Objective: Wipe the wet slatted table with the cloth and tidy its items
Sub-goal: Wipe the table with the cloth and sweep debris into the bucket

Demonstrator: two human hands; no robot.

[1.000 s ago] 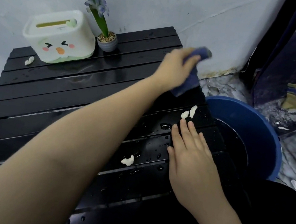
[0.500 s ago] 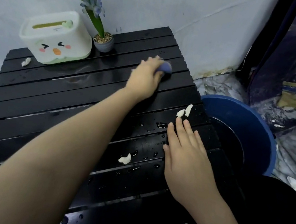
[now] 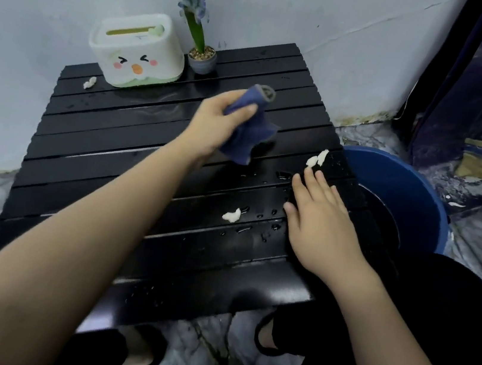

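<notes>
A black slatted table [image 3: 105, 159] fills the middle of the view, with water drops on its right half. My left hand [image 3: 214, 122] grips a blue cloth [image 3: 251, 127], which hangs crumpled just above the slats near the table's middle. My right hand [image 3: 318, 222] lies flat and open on the wet slats by the right edge. White scraps lie on the table: one pair [image 3: 316, 159] just beyond my right fingertips, one [image 3: 232, 214] left of that hand, one [image 3: 89, 82] at the far left corner.
A white tissue box with a cartoon face [image 3: 136, 49] and a small potted hyacinth [image 3: 201, 54] stand at the table's back edge against the wall. A blue bucket [image 3: 413, 195] of dark water sits on the marble floor right of the table.
My left hand had the cloth pressed down on the slats half a second ago; now the cloth is lifted and hangs loose, closer to me. My right hand has stayed put.
</notes>
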